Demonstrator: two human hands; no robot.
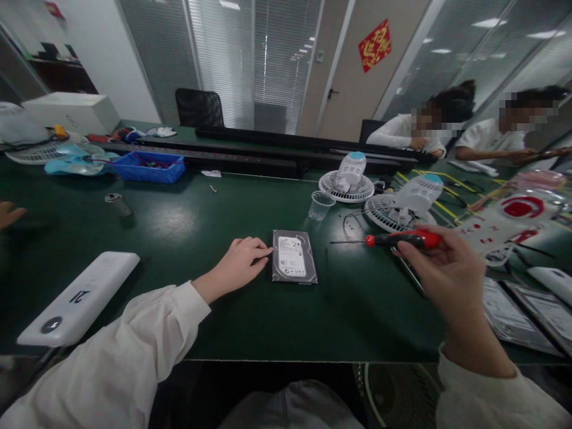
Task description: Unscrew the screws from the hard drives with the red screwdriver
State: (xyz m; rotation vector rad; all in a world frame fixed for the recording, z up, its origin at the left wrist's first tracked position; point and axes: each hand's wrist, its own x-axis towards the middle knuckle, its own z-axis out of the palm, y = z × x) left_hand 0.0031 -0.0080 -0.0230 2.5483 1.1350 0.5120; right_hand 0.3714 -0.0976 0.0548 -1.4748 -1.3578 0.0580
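A hard drive point(294, 257) with a white label lies flat on the green table point(187, 238) in front of me. My left hand point(241, 262) rests on the table with fingers curled, its fingertips touching the drive's left edge. My right hand point(442, 271) is raised to the right of the drive and closed on a red-handled screwdriver point(393, 239), whose thin shaft points left above the table.
A clear plastic cup point(320, 205) and two small white fans point(351, 177) point(409, 202) stand behind the drive. More drives point(522, 313) lie at the right. A white device point(78, 298) lies at the left, a blue bin point(149, 167) farther back. Two people sit at the far right.
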